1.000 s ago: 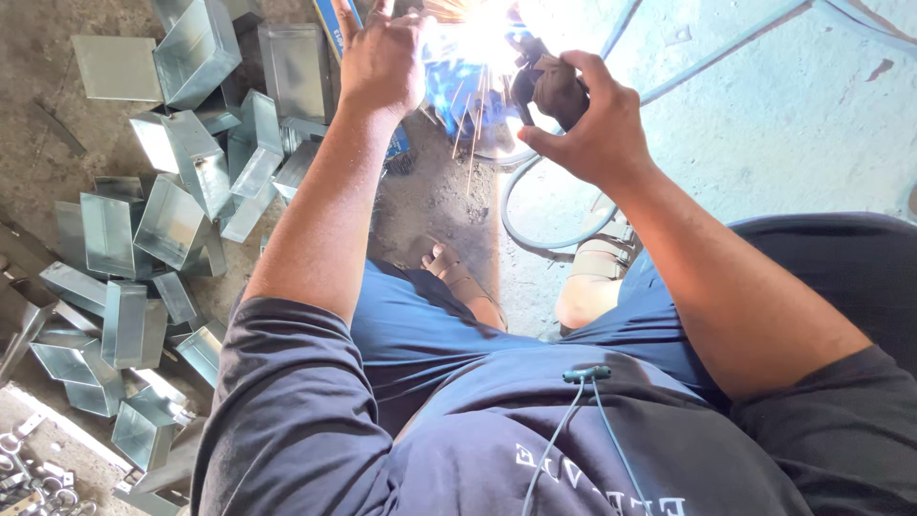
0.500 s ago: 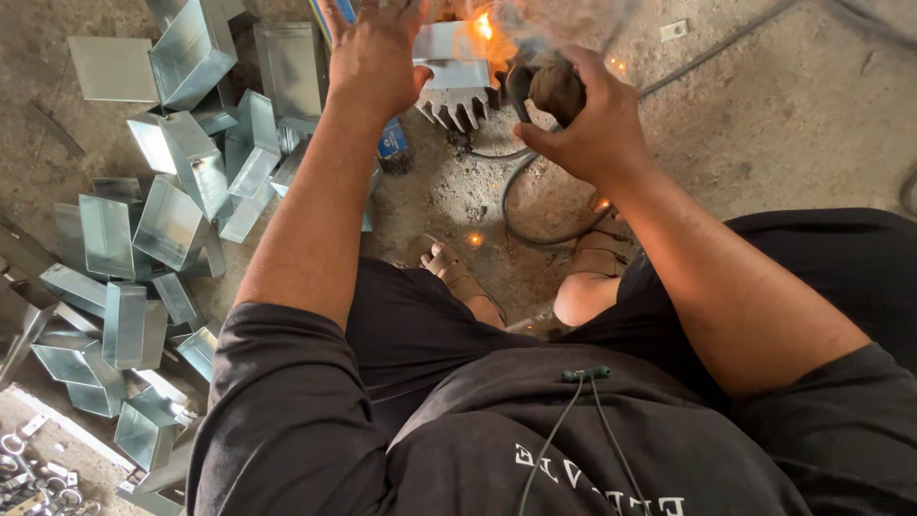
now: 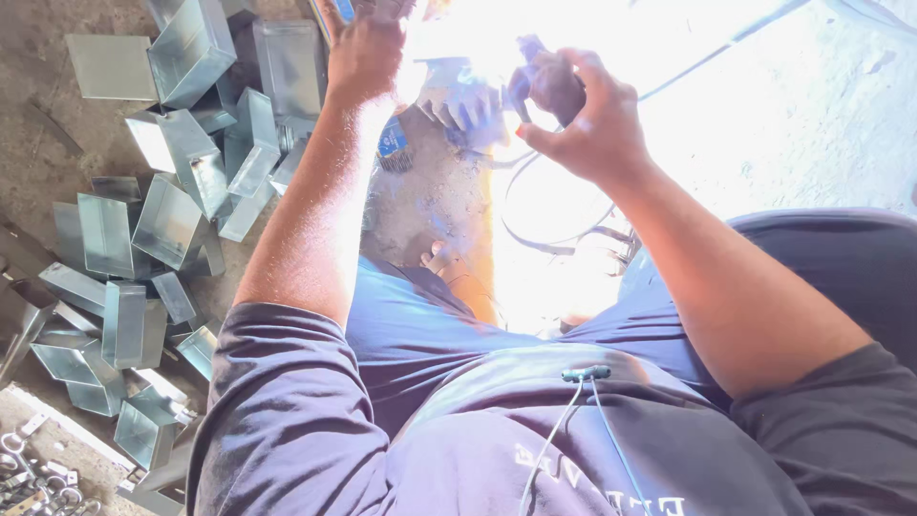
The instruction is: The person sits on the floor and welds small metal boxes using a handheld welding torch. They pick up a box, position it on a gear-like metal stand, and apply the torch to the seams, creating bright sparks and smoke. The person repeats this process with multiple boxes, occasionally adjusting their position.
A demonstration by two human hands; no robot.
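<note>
My right hand (image 3: pixel 583 119) grips a dark welding torch handle (image 3: pixel 552 84), its cable (image 3: pixel 535 205) looping down toward my legs. A bright white arc glare fills the top middle of the head view and washes out the floor to the right. My left hand (image 3: pixel 368 53) rests at the top, pressing on something by a small toothed metal piece (image 3: pixel 458 100) that sits on the floor between the hands. What the left fingers hold is hidden by the glare and the frame edge.
Several open square galvanised metal boxes (image 3: pixel 167 220) lie heaped on the concrete floor at left. A wire brush with a blue label (image 3: pixel 392 145) lies beside my left forearm. My bare foot (image 3: pixel 449 263) shows between my knees. Small metal hardware (image 3: pixel 24 468) sits bottom left.
The arc has flared again after dimming to a few sparks half a second ago. Both hands stay in nearly the same place over the metal piece.
</note>
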